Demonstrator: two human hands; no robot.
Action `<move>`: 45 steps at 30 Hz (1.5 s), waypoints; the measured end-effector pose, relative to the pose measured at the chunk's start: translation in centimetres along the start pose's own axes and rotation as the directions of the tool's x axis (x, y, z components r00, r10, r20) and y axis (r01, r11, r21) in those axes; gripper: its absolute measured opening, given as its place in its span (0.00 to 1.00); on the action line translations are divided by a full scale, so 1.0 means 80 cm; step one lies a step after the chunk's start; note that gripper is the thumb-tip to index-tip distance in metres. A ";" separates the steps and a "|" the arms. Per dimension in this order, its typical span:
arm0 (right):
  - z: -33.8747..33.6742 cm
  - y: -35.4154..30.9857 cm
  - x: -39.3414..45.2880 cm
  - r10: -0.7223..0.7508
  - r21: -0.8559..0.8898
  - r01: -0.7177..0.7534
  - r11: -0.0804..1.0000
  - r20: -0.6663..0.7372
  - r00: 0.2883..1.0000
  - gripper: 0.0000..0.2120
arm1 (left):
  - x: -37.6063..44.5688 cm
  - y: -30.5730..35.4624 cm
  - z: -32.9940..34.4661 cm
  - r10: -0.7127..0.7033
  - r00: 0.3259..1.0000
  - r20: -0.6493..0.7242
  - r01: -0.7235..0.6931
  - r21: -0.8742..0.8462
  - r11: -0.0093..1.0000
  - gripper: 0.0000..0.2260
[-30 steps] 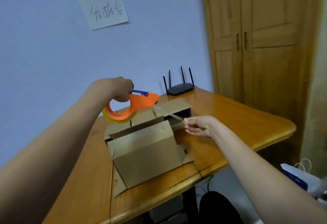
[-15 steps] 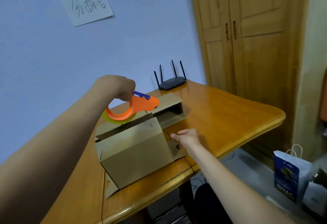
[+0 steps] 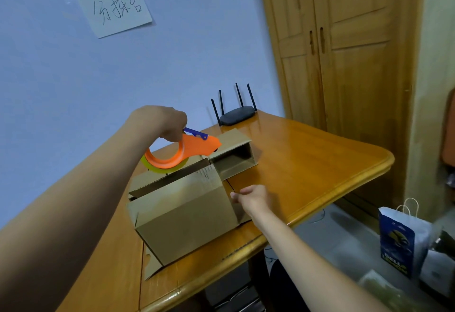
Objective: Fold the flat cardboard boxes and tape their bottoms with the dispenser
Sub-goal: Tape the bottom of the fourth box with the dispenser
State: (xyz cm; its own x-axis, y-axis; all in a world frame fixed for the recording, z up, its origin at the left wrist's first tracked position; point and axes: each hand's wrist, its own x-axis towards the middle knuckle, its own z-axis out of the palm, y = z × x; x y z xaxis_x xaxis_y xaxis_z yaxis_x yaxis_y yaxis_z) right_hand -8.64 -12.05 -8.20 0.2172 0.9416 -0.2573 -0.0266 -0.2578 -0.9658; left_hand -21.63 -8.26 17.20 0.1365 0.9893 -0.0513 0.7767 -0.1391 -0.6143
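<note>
Left hand (image 3: 164, 122) gripping dispenser (image 3: 182, 151) above box (image 3: 182, 210) seam running left-right; right hand (image 3: 253, 198), fingers relaxed, touching box's right end.

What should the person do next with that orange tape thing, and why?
Probably draw the orange tape dispenser back along the seam of the near cardboard box: the left hand holds it just above the box top, whose flaps look still unsealed, while the right hand presses the box's right end.
</note>
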 end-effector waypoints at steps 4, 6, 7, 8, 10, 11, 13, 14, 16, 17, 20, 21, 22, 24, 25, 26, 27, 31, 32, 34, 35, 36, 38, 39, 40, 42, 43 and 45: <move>0.001 0.004 -0.002 -0.009 -0.007 0.009 1.000 0.001 1.000 0.16 | -0.001 -0.001 0.002 -0.003 1.000 0.008 0.003 -0.001 1.000 0.13; 0.002 0.006 -0.004 -0.023 -0.016 0.023 1.000 0.004 1.000 0.14 | -0.002 -0.001 0.003 -0.003 1.000 0.013 0.003 -0.003 1.000 0.13; 0.003 0.007 -0.004 -0.028 -0.026 0.028 0.999 0.002 1.000 0.13 | -0.003 0.000 0.003 -0.003 1.000 0.015 0.003 -0.004 1.000 0.13; 0.004 0.008 -0.005 -0.034 -0.037 0.034 0.999 -0.005 0.999 0.12 | -0.003 0.000 0.004 -0.003 1.000 0.017 0.003 -0.004 1.000 0.13; 0.005 0.009 -0.005 -0.044 -0.054 0.043 0.998 -0.014 0.999 0.12 | -0.002 -0.001 0.006 -0.003 1.000 0.023 0.003 -0.005 1.000 0.13; 0.006 0.010 -0.005 -0.051 -0.063 0.049 0.997 -0.019 0.999 0.12 | -0.001 -0.001 0.007 -0.003 1.000 0.026 0.003 -0.005 1.000 0.12; 0.007 0.014 -0.005 -0.078 -0.107 0.075 0.991 -0.024 0.997 0.12 | 0.000 -0.002 0.009 -0.004 1.000 0.025 0.004 -0.004 1.000 0.12; 0.008 0.017 -0.005 -0.095 -0.132 0.091 0.987 -0.027 0.995 0.11 | 0.001 -0.002 0.009 -0.004 1.000 0.022 0.004 -0.004 1.000 0.12; 0.009 0.021 -0.005 -0.107 -0.168 0.099 0.981 -0.036 0.994 0.10 | 0.001 -0.002 0.008 -0.004 1.000 0.015 0.004 -0.003 1.000 0.12; 0.009 0.022 -0.006 -0.104 -0.178 0.094 0.979 -0.048 0.993 0.09 | 0.000 -0.001 0.008 -0.003 1.000 0.009 0.003 -0.003 1.000 0.12; 0.004 0.012 -0.017 -0.138 -0.069 0.128 0.989 -0.165 0.977 0.06 | 0.001 0.000 0.007 0.008 1.000 -0.010 -0.008 -0.009 1.000 0.12; 0.001 0.005 -0.026 -0.172 0.003 0.177 0.984 -0.208 0.963 0.08 | 0.001 0.001 0.007 0.012 1.000 -0.015 -0.012 -0.012 1.000 0.12; -0.003 -0.001 -0.036 -0.225 0.063 0.245 0.968 -0.227 0.948 0.13 | 0.001 0.003 0.006 0.017 1.000 -0.020 -0.017 -0.014 1.000 0.13; -0.005 -0.012 -0.050 -0.340 0.138 0.356 0.924 -0.127 0.932 0.21 | 0.002 0.005 0.005 0.025 0.999 -0.034 -0.026 -0.017 1.000 0.13; -0.001 -0.013 -0.054 -0.388 0.152 0.385 0.910 -0.010 0.922 0.26 | 0.003 0.007 0.004 0.027 0.999 -0.039 -0.028 -0.016 0.999 0.13; 0.004 -0.013 -0.056 -0.417 0.138 0.401 0.905 0.108 0.903 0.32 | 0.003 0.007 0.003 0.027 0.999 -0.038 -0.028 -0.017 0.999 0.13; 0.011 -0.011 -0.056 -0.427 0.100 0.415 0.904 0.199 0.882 0.37 | 0.005 0.008 0.003 0.028 0.999 -0.036 -0.028 -0.020 0.999 0.12; 0.022 -0.005 -0.056 -0.438 -0.025 0.471 0.882 0.324 0.838 0.53 | 0.009 0.010 0.005 0.036 0.999 -0.019 -0.037 -0.026 0.999 0.12; 0.023 -0.004 -0.056 -0.440 -0.025 0.473 0.881 0.327 0.836 0.54 | 0.009 0.010 0.005 0.039 0.999 -0.017 -0.040 -0.026 0.999 0.12; 0.026 0.000 -0.050 -0.444 -0.002 0.470 0.883 0.324 0.836 0.51 | 0.010 0.009 0.006 0.046 0.999 -0.024 -0.046 -0.028 0.999 0.12; 0.027 0.002 -0.048 -0.444 0.008 0.468 0.884 0.325 0.835 0.48 | 0.011 0.009 0.006 0.049 0.998 -0.028 -0.050 -0.027 0.998 0.12; 0.028 0.003 -0.047 -0.444 0.006 0.468 0.884 0.326 0.834 0.45 | 0.012 0.008 0.007 0.050 0.998 -0.028 -0.051 -0.024 0.998 0.12; 0.028 0.006 -0.045 -0.435 -0.007 0.462 0.887 0.326 0.839 0.44 | 0.013 0.007 0.009 0.048 0.999 -0.023 -0.048 -0.018 0.999 0.12; 0.028 0.007 -0.044 -0.436 -0.008 0.462 0.887 0.319 0.842 0.44 | 0.013 0.007 0.010 0.047 0.999 -0.020 -0.047 -0.016 0.999 0.12; 0.028 0.008 -0.044 -0.441 -0.003 0.464 0.886 0.310 0.843 0.46 | 0.013 0.007 0.010 0.046 0.999 -0.020 -0.047 -0.020 0.999 0.12; 0.029 0.010 -0.045 -0.438 0.001 0.459 0.888 0.301 0.847 0.52 | 0.013 0.008 0.010 0.047 0.999 -0.027 -0.048 -0.030 0.998 0.11; 0.029 0.012 -0.046 -0.425 -0.013 0.449 0.893 0.303 0.853 0.53 | 0.013 0.008 0.010 0.049 0.998 -0.027 -0.050 -0.032 0.998 0.11; 0.030 0.019 -0.044 -0.398 -0.045 0.432 0.901 0.314 0.862 0.50 | 0.014 0.009 0.012 0.050 0.998 -0.026 -0.051 -0.030 0.998 0.12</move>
State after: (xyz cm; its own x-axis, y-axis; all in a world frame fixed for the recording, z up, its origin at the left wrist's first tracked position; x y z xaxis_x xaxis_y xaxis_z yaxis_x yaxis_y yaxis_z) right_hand -11.76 -15.24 -8.88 -0.1090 0.9823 0.1525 0.1134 0.1647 -0.9798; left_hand -21.51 -7.24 16.00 0.1915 0.9796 -0.0612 0.7868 -0.1904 -0.5871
